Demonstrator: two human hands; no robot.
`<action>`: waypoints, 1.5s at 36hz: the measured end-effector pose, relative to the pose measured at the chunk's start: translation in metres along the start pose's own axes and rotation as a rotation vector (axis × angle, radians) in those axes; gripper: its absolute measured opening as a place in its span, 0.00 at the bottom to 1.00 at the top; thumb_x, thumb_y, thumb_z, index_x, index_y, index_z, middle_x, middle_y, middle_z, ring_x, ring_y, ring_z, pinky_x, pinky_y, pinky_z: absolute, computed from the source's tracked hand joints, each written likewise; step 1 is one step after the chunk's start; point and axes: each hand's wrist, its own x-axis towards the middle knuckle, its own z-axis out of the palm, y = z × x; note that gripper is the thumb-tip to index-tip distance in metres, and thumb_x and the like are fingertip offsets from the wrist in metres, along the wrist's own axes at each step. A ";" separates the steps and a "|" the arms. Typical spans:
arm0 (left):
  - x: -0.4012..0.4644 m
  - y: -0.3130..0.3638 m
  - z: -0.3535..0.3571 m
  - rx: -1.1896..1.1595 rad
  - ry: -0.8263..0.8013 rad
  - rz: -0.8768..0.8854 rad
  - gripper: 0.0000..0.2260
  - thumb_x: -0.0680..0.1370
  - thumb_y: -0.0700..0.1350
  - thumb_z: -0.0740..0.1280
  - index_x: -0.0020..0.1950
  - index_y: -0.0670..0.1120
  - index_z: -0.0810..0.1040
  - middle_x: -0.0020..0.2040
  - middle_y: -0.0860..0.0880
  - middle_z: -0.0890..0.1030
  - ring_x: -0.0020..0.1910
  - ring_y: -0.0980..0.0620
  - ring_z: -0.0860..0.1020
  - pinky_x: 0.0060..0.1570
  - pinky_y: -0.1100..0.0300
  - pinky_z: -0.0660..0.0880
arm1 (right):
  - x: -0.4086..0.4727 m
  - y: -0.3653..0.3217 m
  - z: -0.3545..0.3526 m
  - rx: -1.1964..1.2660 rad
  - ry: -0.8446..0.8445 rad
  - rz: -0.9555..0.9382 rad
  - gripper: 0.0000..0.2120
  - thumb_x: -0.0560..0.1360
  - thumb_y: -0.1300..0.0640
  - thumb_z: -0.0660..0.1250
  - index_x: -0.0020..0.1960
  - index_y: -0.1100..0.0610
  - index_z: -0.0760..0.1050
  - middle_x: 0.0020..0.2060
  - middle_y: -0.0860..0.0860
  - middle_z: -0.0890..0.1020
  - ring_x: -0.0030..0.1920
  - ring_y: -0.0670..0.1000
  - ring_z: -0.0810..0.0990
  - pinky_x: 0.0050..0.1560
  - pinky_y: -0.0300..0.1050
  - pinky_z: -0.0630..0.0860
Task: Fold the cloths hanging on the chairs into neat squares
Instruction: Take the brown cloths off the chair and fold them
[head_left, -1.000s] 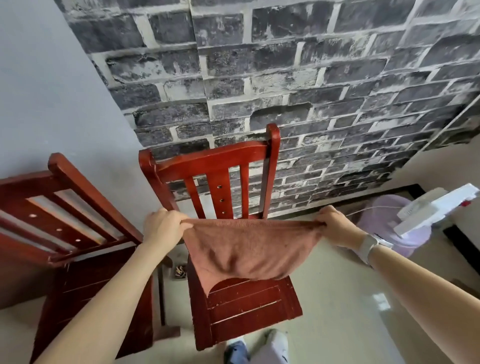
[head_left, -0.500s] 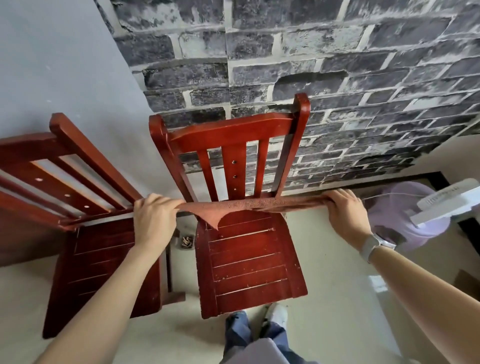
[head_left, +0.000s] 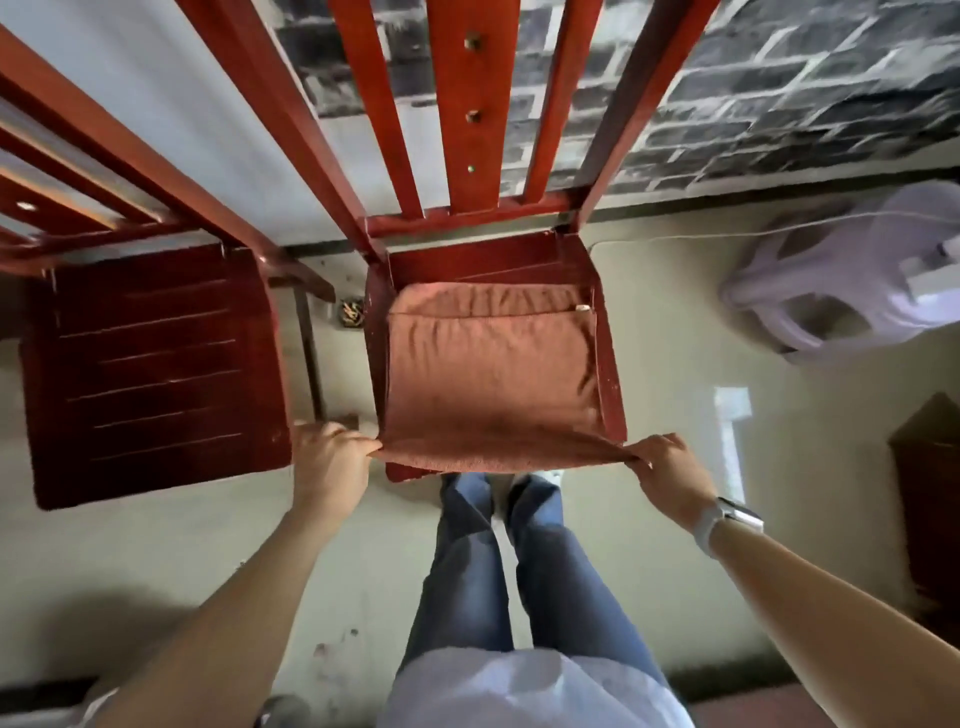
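Observation:
A rust-brown cloth (head_left: 491, 374) lies spread over the seat of the middle red wooden chair (head_left: 470, 213), its far edge folded over in a band near the backrest. My left hand (head_left: 332, 465) pinches the cloth's near left corner just off the seat's front edge. My right hand (head_left: 672, 470), with a watch on the wrist, pinches the near right corner. The near edge is stretched taut between both hands, slightly above the seat front.
A second red chair (head_left: 150, 364) stands at the left, its seat bare. A pale purple plastic stool (head_left: 852, 280) with a white object on it sits at the right by the brick-pattern wall. A dark wooden piece (head_left: 930, 493) is at the far right. My legs stand before the chair.
The cloth was held taut in the air in front of the backrest; both hands have come down and toward me, laying it flat on the seat. The camera now looks steeply down.

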 end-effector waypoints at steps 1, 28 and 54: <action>-0.001 0.000 0.011 0.009 -0.044 0.002 0.16 0.55 0.30 0.76 0.37 0.46 0.85 0.34 0.48 0.84 0.35 0.44 0.80 0.37 0.55 0.77 | -0.001 0.005 0.011 -0.005 -0.036 0.037 0.11 0.76 0.58 0.61 0.54 0.50 0.79 0.51 0.55 0.79 0.55 0.58 0.73 0.55 0.48 0.72; 0.179 -0.007 0.077 -0.076 0.020 -0.004 0.17 0.75 0.39 0.63 0.64 0.40 0.72 0.62 0.41 0.73 0.62 0.38 0.67 0.58 0.41 0.69 | 0.182 -0.064 0.016 -0.087 0.227 -0.120 0.24 0.74 0.68 0.55 0.65 0.50 0.71 0.68 0.52 0.67 0.63 0.56 0.67 0.63 0.52 0.68; 0.231 -0.032 0.042 -0.205 -0.124 0.158 0.03 0.73 0.42 0.69 0.44 0.44 0.81 0.50 0.49 0.74 0.49 0.49 0.73 0.52 0.51 0.71 | 0.230 -0.055 -0.025 -0.081 0.164 -0.235 0.10 0.75 0.62 0.60 0.52 0.60 0.77 0.56 0.58 0.73 0.58 0.62 0.71 0.58 0.52 0.70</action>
